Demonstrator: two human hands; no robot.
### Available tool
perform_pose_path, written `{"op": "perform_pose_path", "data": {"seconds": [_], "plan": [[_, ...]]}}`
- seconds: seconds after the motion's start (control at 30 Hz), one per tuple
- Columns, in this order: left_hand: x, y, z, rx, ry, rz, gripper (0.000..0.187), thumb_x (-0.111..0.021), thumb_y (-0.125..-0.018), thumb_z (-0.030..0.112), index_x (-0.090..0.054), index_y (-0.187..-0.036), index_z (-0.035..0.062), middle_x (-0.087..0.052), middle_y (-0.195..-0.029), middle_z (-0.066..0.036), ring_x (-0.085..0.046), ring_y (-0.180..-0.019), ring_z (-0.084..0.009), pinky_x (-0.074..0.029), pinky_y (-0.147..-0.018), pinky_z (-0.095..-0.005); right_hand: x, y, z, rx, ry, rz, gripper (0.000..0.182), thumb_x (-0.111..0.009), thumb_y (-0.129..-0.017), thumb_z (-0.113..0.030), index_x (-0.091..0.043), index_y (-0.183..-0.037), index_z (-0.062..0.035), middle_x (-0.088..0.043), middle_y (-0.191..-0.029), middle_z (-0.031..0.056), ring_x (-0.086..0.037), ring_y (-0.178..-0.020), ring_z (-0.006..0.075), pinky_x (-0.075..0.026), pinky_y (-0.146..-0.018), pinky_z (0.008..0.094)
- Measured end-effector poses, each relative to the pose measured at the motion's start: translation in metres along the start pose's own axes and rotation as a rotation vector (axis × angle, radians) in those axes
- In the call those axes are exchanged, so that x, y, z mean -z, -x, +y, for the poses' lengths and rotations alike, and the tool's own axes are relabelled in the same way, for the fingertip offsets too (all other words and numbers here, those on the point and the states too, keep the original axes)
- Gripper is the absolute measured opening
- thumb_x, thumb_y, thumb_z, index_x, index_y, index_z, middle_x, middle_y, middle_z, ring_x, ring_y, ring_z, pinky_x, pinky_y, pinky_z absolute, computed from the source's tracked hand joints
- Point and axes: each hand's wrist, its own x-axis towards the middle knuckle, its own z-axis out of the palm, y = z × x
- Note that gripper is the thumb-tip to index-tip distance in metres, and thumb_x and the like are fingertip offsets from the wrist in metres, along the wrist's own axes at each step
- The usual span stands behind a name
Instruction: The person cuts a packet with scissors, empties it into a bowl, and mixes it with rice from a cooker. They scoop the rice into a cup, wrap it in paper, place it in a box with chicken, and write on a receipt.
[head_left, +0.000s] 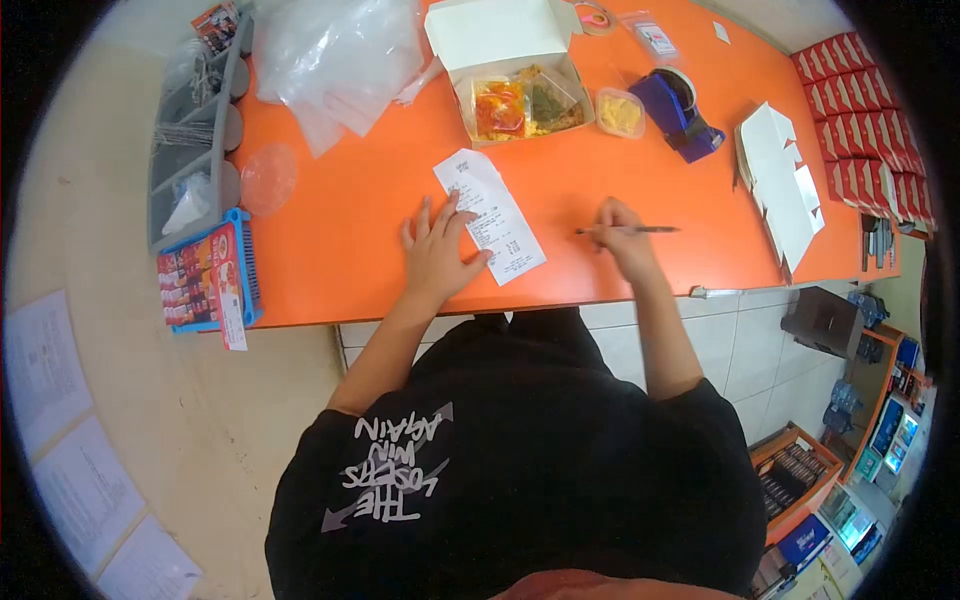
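A long white printed receipt (508, 232) lies slantwise on the orange table. My left hand (438, 255) rests on its left edge with the fingers spread. To the right of the paper, my right hand (622, 240) grips a dark pen (655, 229), held roughly level above the tabletop and apart from the receipt. Beyond the receipt stands a white food box (500, 38) with its lid raised. Inside it are a clear packet of red sauce (500, 108), a packet of something green (552, 105) and yellowish food. A small tub of pale yellow food (620, 113) sits beside the box.
A blue tape dispenser (680, 115) and a stack of flattened white boxes (778, 190) lie right. Clear plastic bags (335, 60) cover the back left. A grey organizer (185, 150) and a blue basket with leaflets (210, 275) line the left edge. Red-and-white boxes (862, 120) are piled far right.
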Motion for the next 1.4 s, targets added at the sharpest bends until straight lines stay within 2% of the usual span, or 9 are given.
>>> {"op": "perform_pose_path", "data": {"seconds": [0.37, 0.47, 0.57, 0.67, 0.87, 0.97, 1.07, 1.17, 1.4], "plan": [[0.000, -0.003, -0.001, -0.029, 0.019, 0.001, 0.064, -0.071, -0.056, 0.047, -0.051, -0.109, 0.0187, -0.032, -0.135, -0.002, -0.021, -0.126, -0.0335, -0.015, -0.098, -0.0555, -0.106, -0.021, 0.017, 0.103, 0.456, 0.036, 0.017, -0.058, -0.077, -0.009, -0.055, -0.093, -0.0035, -0.058, -0.078, 0.0083, -0.056, -0.068, 0.0187, -0.046, -0.066, 0.0282], [-0.001, -0.003, -0.003, -0.020, 0.014, -0.011, 0.064, -0.071, -0.056, 0.048, -0.050, -0.109, 0.0189, -0.032, -0.135, -0.002, -0.021, -0.126, -0.0332, -0.015, -0.098, -0.0548, -0.097, -0.030, 0.008, 0.648, 1.003, 0.176, 0.020, -0.059, -0.077, -0.012, -0.055, -0.095, -0.0040, -0.059, -0.076, 0.0119, -0.057, -0.069, 0.0277, -0.047, -0.067, 0.0342], [-0.001, -0.001, -0.003, -0.018, 0.014, -0.016, 0.064, -0.071, -0.056, 0.048, -0.050, -0.109, 0.0190, -0.032, -0.135, -0.002, -0.020, -0.126, -0.0331, -0.014, -0.099, -0.0547, -0.095, -0.037, -0.004, 0.486, 1.081, 0.250, 0.023, -0.058, -0.077, -0.020, -0.057, -0.094, -0.0050, -0.061, -0.079, 0.0129, -0.059, -0.072, 0.0325, -0.048, -0.068, 0.0398], [-0.002, -0.002, -0.004, -0.037, 0.015, 0.003, 0.064, -0.072, -0.055, 0.047, -0.050, -0.108, 0.0182, -0.032, -0.135, -0.004, -0.021, -0.126, -0.0339, -0.015, -0.098, -0.0544, -0.115, -0.033, -0.039, -0.309, 1.226, 0.042, 0.026, -0.056, -0.077, -0.027, -0.058, -0.092, -0.0057, -0.062, -0.080, 0.0136, -0.060, -0.077, 0.0320, -0.048, -0.069, 0.0411], [-0.001, -0.001, -0.003, -0.031, 0.014, 0.000, 0.064, -0.070, -0.056, 0.049, -0.050, -0.109, 0.0186, -0.032, -0.135, -0.003, -0.020, -0.126, -0.0329, -0.014, -0.099, -0.0541, -0.100, -0.050, -0.015, -0.284, 1.269, 0.071, 0.028, -0.058, -0.076, -0.030, -0.059, -0.090, -0.0048, -0.062, -0.076, 0.0146, -0.062, -0.078, 0.0255, -0.049, -0.067, 0.0368], [-0.002, -0.003, -0.005, -0.035, 0.012, 0.007, 0.064, -0.070, -0.056, 0.049, -0.050, -0.109, 0.0187, -0.032, -0.135, -0.003, -0.021, -0.126, -0.0331, -0.014, -0.099, -0.0541, -0.087, -0.037, -0.034, -0.301, 0.735, 0.036, 0.020, -0.059, -0.076, -0.018, -0.057, -0.089, -0.0022, -0.062, -0.077, 0.0125, -0.062, -0.078, 0.0171, -0.049, -0.064, 0.0295], [-0.003, -0.001, -0.005, -0.034, 0.022, 0.008, 0.064, -0.071, -0.056, 0.048, -0.050, -0.109, 0.0188, -0.032, -0.135, -0.003, -0.021, -0.126, -0.0332, -0.014, -0.098, -0.0540, -0.097, -0.024, 0.004, 0.132, 0.152, 0.050, 0.013, -0.057, -0.078, -0.008, -0.055, -0.088, 0.0002, -0.060, -0.079, 0.0102, -0.058, -0.076, 0.0113, -0.047, -0.062, 0.0248], [-0.002, -0.002, -0.004, -0.041, 0.020, 0.013, 0.064, -0.071, -0.055, 0.048, -0.050, -0.108, 0.0188, -0.032, -0.135, -0.003, -0.021, -0.126, -0.0333, -0.015, -0.098, -0.0540, -0.114, -0.018, 0.010, -0.025, -0.017, 0.060, 0.011, -0.056, -0.079, -0.008, -0.053, -0.085, 0.0010, -0.058, -0.080, 0.0072, -0.055, -0.073, 0.0105, -0.047, -0.062, 0.0255], [-0.002, -0.003, -0.004, -0.029, 0.040, 0.019, 0.062, -0.072, -0.054, 0.045, -0.050, -0.107, 0.0198, -0.032, -0.134, -0.002, -0.022, -0.126, -0.0330, -0.015, -0.098, -0.0540, -0.115, -0.012, 0.030, 0.179, 0.365, 0.169, 0.013, -0.058, -0.075, -0.010, -0.049, -0.074, -0.0013, -0.051, -0.059, 0.0085, -0.052, -0.056, 0.0134, -0.043, -0.053, 0.0270]]}}
